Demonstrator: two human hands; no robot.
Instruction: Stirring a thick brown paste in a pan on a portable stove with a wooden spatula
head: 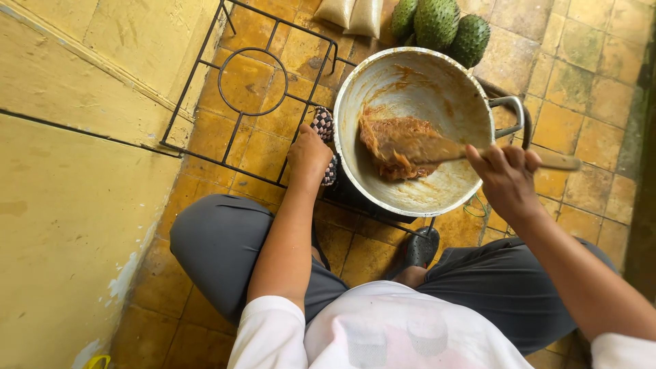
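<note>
A large metal pan (pixel 437 89) sits on a black wire stove grate (pixel 246 82) on the tiled floor, with a lump of thick brown paste (pixel 396 140) at its bottom. My right hand (pixel 506 181) grips the handle of a wooden spatula (pixel 437 147) whose blade lies in the paste. At the pan's left rim my left hand (pixel 309 156) clutches a checkered cloth (pixel 323 123) against the pan's handle. I am crouched in grey trousers, knees on either side of the pan.
Three green spiky fruits (pixel 441 24) and two pale filled bags (pixel 352 14) lie beyond the pan. A yellow wall (pixel 68 171) runs along the left. A dark sandal (pixel 417 249) shows under the pan's near edge. Yellowed floor tiles (pixel 588 89) extend right.
</note>
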